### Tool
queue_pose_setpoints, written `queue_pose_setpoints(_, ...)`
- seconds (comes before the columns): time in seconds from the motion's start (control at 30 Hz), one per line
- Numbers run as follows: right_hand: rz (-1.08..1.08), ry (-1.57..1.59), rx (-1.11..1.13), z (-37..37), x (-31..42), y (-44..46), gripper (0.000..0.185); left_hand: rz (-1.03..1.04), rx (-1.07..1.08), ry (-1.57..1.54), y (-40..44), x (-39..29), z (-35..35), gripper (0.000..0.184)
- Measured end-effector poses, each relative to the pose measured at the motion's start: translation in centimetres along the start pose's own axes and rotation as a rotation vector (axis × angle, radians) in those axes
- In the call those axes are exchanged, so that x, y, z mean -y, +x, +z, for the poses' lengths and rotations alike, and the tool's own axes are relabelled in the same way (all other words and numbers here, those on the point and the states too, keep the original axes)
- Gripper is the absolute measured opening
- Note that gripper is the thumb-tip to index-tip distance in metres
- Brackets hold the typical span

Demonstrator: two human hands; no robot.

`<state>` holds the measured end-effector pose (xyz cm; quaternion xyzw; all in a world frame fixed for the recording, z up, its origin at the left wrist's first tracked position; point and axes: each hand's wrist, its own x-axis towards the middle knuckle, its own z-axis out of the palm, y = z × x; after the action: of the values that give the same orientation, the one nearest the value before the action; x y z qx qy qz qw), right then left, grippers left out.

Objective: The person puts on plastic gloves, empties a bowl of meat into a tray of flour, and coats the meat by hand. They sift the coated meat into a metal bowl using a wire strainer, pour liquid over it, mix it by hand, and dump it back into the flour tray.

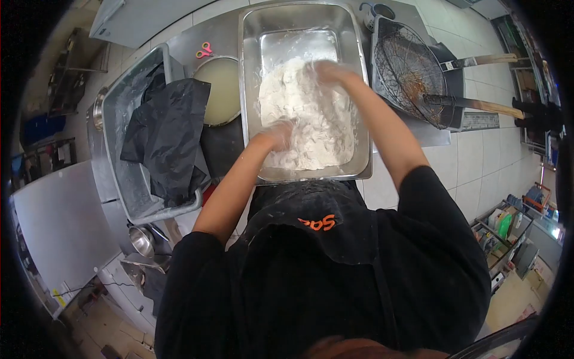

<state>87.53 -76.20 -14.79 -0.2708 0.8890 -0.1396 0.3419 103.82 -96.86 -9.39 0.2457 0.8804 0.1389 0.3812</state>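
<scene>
A deep steel pan [254,27] lies in front of me, with a large heap of white flour [293,90] over most of its floor. My left hand [281,133] is in the flour at the near left part of the pan, its fingers smeared by motion and partly covered. Farther back on the right, my right hand [329,73] touches the top of the heap, also blurred. Flour dusts both hands. Whether anything lies under the flour or in the fingers is hidden.
To the left stand a round container of cloudy pale liquid [220,90], pink-handled scissors [204,50] and a grey tub [119,149] with a black plastic sheet [170,131] over it. Wire strainers [406,72] with long handles rest at the right, near a metal mug [379,11].
</scene>
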Motion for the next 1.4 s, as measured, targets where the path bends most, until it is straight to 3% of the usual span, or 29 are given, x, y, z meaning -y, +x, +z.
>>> queue_pose_setpoints(0.07,0.111,-0.077,-0.106,1.4,1.0,1.5,0.048,0.052,-0.020,0.055,1.7,2.2,-0.5,0.051)
queue_pose_setpoints(0.1,0.082,-0.126,-0.376,3.2,3.7,-0.1,0.051,0.018,-0.076,-0.110,4.4,5.4,0.6,0.055)
queue_pose_setpoints(0.17,-0.053,-0.261,-0.384,4.7,7.9,-2.7,0.053,-0.016,-0.131,-0.275,6.0,6.6,-0.8,0.059)
queue_pose_setpoints(0.2,-0.151,-0.343,-0.121,4.5,9.2,-3.7,0.053,-0.120,-0.171,-0.233,5.2,5.2,-3.9,0.064)
queue_pose_setpoints(0.23,-0.253,-0.281,-0.112,6.6,9.3,-4.2,0.050,-0.226,-0.211,-0.196,4.8,4.4,-5.7,0.069)
queue_pose_setpoints(0.3,-0.356,-0.230,-0.094,8.4,8.7,-5.2,0.048,-0.175,-0.106,-0.102,5.9,5.2,-5.5,0.072)
queue_pose_setpoints(0.37,-0.155,0.039,0.297,8.5,6.9,-6.5,0.052,-0.065,0.133,0.052,8.5,7.0,-2.6,0.086)
queue_pose_setpoints(0.4,-0.078,0.120,0.428,8.8,5.4,-7.0,0.053,-0.068,0.133,0.034,7.2,5.4,-2.5,0.086)
queue_pose_setpoints(0.47,-0.328,1.046,0.266,9.9,0.0,-7.1,0.062,-0.017,0.262,0.173,3.4,1.1,-1.9,0.094)
queue_pose_setpoints(0.5,-0.326,1.047,0.275,9.8,1.0,-8.1,0.062,0.002,0.305,0.217,2.2,0.1,-0.9,0.096)
queue_pose_setpoints(0.57,0.101,-0.399,-0.061,9.4,5.3,-11.5,0.075,-0.064,0.133,0.092,2.5,0.7,3.9,0.098)
queue_pose_setpoints(0.6,0.101,-0.400,-0.059,10.2,6.8,-12.3,0.075,-0.084,0.075,0.049,2.6,0.9,5.8,0.099)
queue_pose_setpoints(0.63,0.275,-0.269,-0.037,10.9,8.1,-12.8,0.077,-0.193,0.026,-0.168,2.4,0.7,6.7,0.097)
queue_pose_setpoints(0.67,0.265,-0.039,-0.042,13.1,6.5,-11.8,0.071,-0.302,-0.024,-0.385,2.2,0.6,7.4,0.095)
queue_pose_setpoints(0.7,0.259,0.191,-0.046,15.2,4.8,-10.7,0.065,-0.335,0.045,-0.444,1.6,-0.7,5.6,0.089)
queue_pose_setpoints(0.73,0.255,0.187,-0.050,14.2,4.7,-11.1,0.065,-0.336,0.038,-0.443,1.4,-0.9,4.7,0.089)
queue_pose_setpoints(0.8,0.242,0.272,0.066,12.0,4.5,-12.0,0.050,-0.420,0.274,-0.421,1.9,-0.6,3.1,0.076)
queue_pose_setpoints(0.83,0.243,0.271,0.069,10.5,4.1,-12.4,0.050,-0.420,0.275,-0.424,3.7,1.9,5.3,0.076)
queue_pose_setpoints(0.9,-0.018,0.068,0.416,7.8,3.2,-12.5,0.050,-0.301,0.267,-0.243,6.3,6.5,9.9,0.068)
queue_pose_setpoints(1.0,-0.024,-0.295,0.405,8.2,4.8,-12.9,0.047,-0.232,0.092,-0.116,0.4,1.9,4.6,0.072)
queue_pose_setpoints(1.03,-0.029,-0.301,0.397,10.2,5.9,-13.3,0.047,-0.157,0.053,0.004,1.0,1.5,5.9,0.072)
queue_pose_setpoints(1.07,0.084,-0.313,-0.111,14.1,6.8,-13.6,0.041,-0.087,0.006,0.128,1.6,1.2,7.3,0.076)
queue_pose_setpoints(1.13,0.180,-0.301,-0.626,19.5,5.1,-11.0,0.035,-0.301,0.030,0.162,0.6,-2.0,6.0,0.079)
queue_pose_setpoints(1.17,-0.028,-0.208,-0.385,21.0,2.8,-8.5,0.024,-0.326,0.041,0.045,1.0,-1.3,6.5,0.076)
queue_pose_setpoints(1.23,-0.394,-0.338,-0.113,16.5,4.5,-9.3,0.017,-0.335,0.107,-0.230,1.3,-0.5,6.9,0.068)
queue_pose_setpoints(1.27,-0.403,-0.345,-0.116,16.7,4.5,-8.6,0.017,-0.312,0.163,-0.390,1.2,-0.5,6.7,0.066)
queue_pose_setpoints(1.3,-0.284,-0.218,-0.192,17.6,4.0,-7.7,0.017,-0.400,-0.005,-0.424,0.0,-1.5,6.8,0.060)
queue_pose_setpoints(1.33,-0.163,-0.088,-0.265,17.5,4.1,-7.5,0.018,-0.404,-0.013,-0.426,-0.4,-1.9,6.2,0.060)
queue_pose_setpoints(1.4,-0.250,-0.228,-0.137,15.1,4.4,-8.6,0.019,-0.323,0.089,-0.206,-0.9,-2.6,5.4,0.069)
